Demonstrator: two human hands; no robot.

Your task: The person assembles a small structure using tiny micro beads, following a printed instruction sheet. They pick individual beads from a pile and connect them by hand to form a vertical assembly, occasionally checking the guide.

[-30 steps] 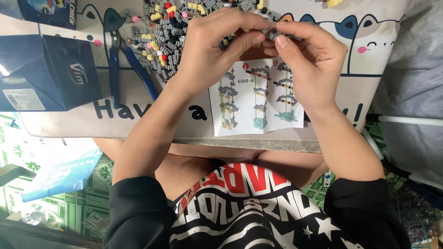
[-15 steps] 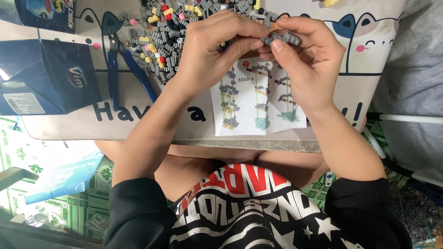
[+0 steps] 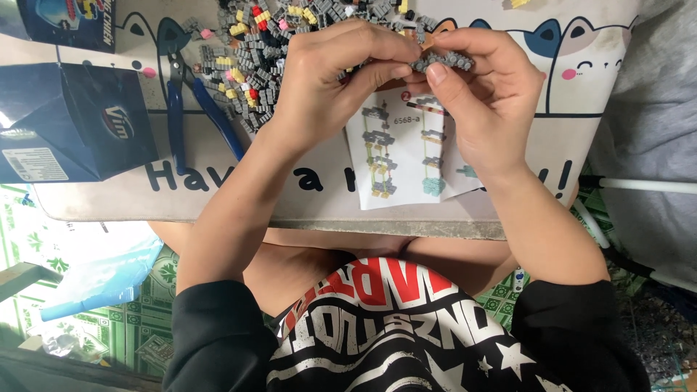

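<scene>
Your left hand [image 3: 330,83] and right hand [image 3: 486,94] meet above the table [image 3: 290,196], fingertips of both pinching a small knobbly grey brick assembly [image 3: 444,60] between them. Beneath your hands lies the smooth cat-printed mat [image 3: 581,80]. Left of your left hand stands a glossy dark-blue cardboard box [image 3: 72,123], then blue-handled pliers [image 3: 185,101]. Under your wrists sits the folded paper instruction sheet [image 3: 403,156]. Beyond your left knuckles spreads a loose heap of tiny grey, yellow and pink bricks [image 3: 250,58].
</scene>
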